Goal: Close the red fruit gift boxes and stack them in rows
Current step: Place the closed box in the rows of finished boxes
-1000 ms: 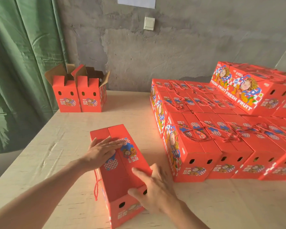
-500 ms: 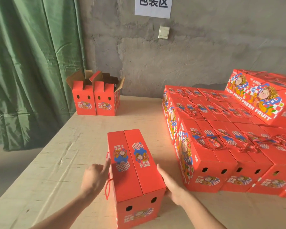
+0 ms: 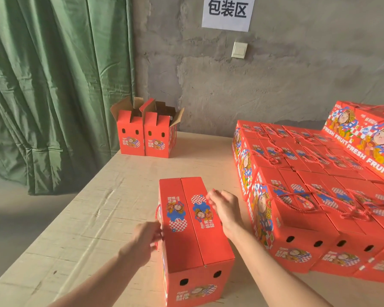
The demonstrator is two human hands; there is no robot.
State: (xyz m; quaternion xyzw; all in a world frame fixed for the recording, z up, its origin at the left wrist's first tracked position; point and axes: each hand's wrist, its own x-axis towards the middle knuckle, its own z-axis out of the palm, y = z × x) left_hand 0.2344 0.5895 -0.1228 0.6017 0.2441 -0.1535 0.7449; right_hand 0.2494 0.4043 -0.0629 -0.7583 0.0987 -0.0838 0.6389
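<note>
A red fruit gift box [image 3: 193, 235] stands on the table in front of me with both top flaps shut. My left hand [image 3: 145, 238] is at its left side, fingers pinching the red rope handle [image 3: 158, 212] there. My right hand [image 3: 225, 207] is at the box's right top edge, fingers curled round a bit of red rope. Rows of closed red boxes [image 3: 308, 196] fill the right side, with a second layer [image 3: 364, 138] begun at the far right.
Two open red boxes [image 3: 145, 134] with raised flaps stand at the table's far left corner. A green curtain [image 3: 53, 85] hangs to the left. A grey wall with a paper sign [image 3: 227, 12] and a switch [image 3: 239, 49] is behind. The table edge [image 3: 75, 196] runs along the left.
The open end flap of the box got closed. My hands moved from pressing the top and end to the box's sides, then took hold of the rope handles. The camera tilted up.
</note>
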